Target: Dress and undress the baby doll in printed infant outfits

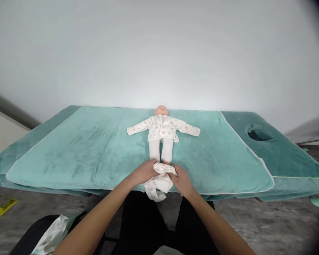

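Folds of a white garment (159, 184) bulge between the left hand (145, 172) and the right hand (183, 181). Each hand grips one side, with the fingers curled into the cloth so that the fingertips are hidden. The bundle sits at the near edge of the massage bed (69, 152), its lower part hanging over. It touches and covers the feet of a doll (162, 129) lying face-up on the teal cover. The crumple hides what kind of garment it is. A face hole (257, 134) opens towards the bed's right end. At the bottom left, a patterned packet (52, 235) is cut off by the frame.
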